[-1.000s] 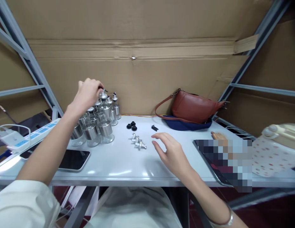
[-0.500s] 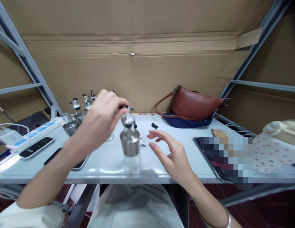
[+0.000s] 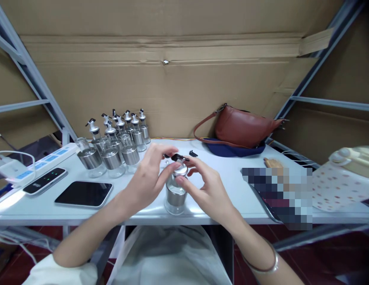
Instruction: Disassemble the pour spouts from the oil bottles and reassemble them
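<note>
A glass oil bottle (image 3: 175, 196) with a steel sleeve and a pourer cap stands on the white table (image 3: 142, 202) near its front edge. My left hand (image 3: 148, 178) grips its neck and cap from the left. My right hand (image 3: 206, 186) touches the cap and the bottle's shoulder from the right with its fingertips. Several more bottles (image 3: 117, 142) of the same kind stand grouped at the back left.
A dark phone (image 3: 85, 194) and a smaller black device (image 3: 44, 181) lie at the left, beside a white power strip (image 3: 38, 164). A brown bag (image 3: 243, 128) on blue cloth sits at the back. Small black parts (image 3: 193, 153) lie mid-table. Cardboard walls the back.
My left hand lifted one bottle from the group at the back left and set it down near the front edge. My right hand has come onto its cap.
</note>
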Tool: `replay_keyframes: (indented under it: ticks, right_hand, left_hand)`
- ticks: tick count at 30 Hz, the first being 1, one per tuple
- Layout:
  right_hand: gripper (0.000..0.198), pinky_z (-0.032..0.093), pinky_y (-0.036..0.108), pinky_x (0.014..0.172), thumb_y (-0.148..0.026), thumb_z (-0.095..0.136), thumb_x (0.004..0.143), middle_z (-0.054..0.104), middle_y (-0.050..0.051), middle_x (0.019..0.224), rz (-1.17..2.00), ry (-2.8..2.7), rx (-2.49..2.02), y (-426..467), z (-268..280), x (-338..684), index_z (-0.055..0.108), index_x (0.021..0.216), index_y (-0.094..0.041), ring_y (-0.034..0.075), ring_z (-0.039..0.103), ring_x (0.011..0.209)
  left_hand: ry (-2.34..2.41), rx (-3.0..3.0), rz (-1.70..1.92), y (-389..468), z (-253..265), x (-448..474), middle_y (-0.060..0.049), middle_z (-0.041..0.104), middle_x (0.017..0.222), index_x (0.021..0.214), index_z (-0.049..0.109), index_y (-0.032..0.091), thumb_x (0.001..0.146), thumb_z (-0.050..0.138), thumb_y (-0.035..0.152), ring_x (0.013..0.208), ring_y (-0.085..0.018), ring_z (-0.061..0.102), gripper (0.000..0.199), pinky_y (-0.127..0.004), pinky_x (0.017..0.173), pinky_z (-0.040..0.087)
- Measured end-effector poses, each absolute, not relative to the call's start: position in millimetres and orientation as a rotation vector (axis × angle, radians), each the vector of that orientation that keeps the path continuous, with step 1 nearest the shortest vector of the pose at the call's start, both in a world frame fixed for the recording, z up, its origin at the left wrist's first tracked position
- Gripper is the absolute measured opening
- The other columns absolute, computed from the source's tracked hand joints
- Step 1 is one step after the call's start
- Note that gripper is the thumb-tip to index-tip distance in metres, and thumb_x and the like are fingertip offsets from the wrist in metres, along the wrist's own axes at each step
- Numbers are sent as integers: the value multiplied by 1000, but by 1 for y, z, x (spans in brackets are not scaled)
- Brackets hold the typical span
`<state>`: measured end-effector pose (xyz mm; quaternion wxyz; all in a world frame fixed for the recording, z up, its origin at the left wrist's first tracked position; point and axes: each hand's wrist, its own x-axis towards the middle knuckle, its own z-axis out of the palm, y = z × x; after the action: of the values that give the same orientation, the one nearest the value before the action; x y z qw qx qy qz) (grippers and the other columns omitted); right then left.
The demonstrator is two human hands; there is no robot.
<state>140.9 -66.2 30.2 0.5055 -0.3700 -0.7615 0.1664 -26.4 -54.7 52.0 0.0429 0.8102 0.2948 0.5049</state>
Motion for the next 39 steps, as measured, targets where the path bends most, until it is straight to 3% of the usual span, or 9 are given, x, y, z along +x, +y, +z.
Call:
replay_keyframes:
  ticks: [3, 7, 10, 14, 17, 20, 28, 34, 39]
  right_hand:
    - [23, 50, 32, 77, -31, 55, 89, 62, 8, 100, 332, -1870, -851, -64, 31, 139, 57, 107, -18, 18, 58, 86]
    - [21, 47, 40, 89, -31, 48, 92, 57, 12, 114, 218, -1908, -853, -63, 29, 141, 58, 106, -19, 23, 53, 105]
    - [20, 42, 45, 98, -31, 43, 94, 52, 13, 126, 236, -1939, -863, -62, 26, 143, 57, 103, -21, 25, 46, 119]
    - [24, 36, 46, 106, -29, 36, 96, 51, 13, 132, 387, -1981, -746, -60, 23, 142, 49, 116, -22, 24, 43, 127]
    - [25, 41, 42, 101, -30, 35, 97, 55, 14, 126, 447, -1963, -710, -59, 19, 139, 46, 117, -21, 23, 50, 119]
    - [21, 49, 36, 85, -31, 34, 97, 60, 11, 108, 386, -1927, -677, -57, 17, 137, 47, 109, -21, 21, 58, 98]
    - [21, 49, 30, 68, -36, 35, 96, 58, 7, 89, 291, -1901, -655, -59, 25, 130, 50, 99, -21, 18, 57, 77]
    - [34, 49, 27, 60, -52, 44, 90, 59, 4, 82, 700, -1637, -732, -64, 21, 126, 57, 100, -21, 15, 56, 68]
    - [43, 49, 25, 56, -57, 54, 83, 67, 8, 95, 968, -1373, -689, -68, 22, 119, 60, 105, -20, 17, 60, 73]
  left_hand:
    - [870, 1904, 1423, -52, 26, -21, -9, 54, 117, 122, 42, 21, 92, 46, 44, 110, -17, 53, 38, -30, 91, 45]
    - [673, 1559, 1172, -47, 10, -18, -11, 55, 125, 123, 48, 20, 85, 48, 59, 118, -22, 51, 55, -32, 98, 41]
    - [576, 1519, 1082, -44, 8, -19, -9, 57, 125, 122, 54, 21, 84, 51, 58, 116, -23, 53, 54, -34, 101, 39]
    - [541, 1552, 1093, -43, 2, -17, -8, 56, 128, 124, 56, 23, 88, 48, 53, 121, -23, 50, 48, -34, 106, 34]
    - [565, 1537, 1188, -43, -5, -10, -8, 57, 127, 127, 54, 23, 87, 46, 56, 120, -24, 51, 53, -33, 104, 37]
    - [600, 1549, 1300, -43, -10, -3, -7, 61, 122, 124, 56, 22, 86, 44, 59, 116, -24, 54, 54, -32, 101, 39]
    - [684, 1564, 1400, -45, -8, 1, -7, 68, 95, 115, 60, 18, 80, 40, 71, 86, -21, 61, 66, -29, 79, 48]
    - [622, 1686, 1286, -52, 2, -4, -9, 63, 95, 120, 54, 16, 83, 42, 66, 85, -22, 59, 63, -32, 78, 48]
    - [657, 1770, 1132, -59, 14, -13, -7, 62, 88, 121, 53, 17, 87, 45, 58, 80, -20, 57, 54, -30, 76, 47]
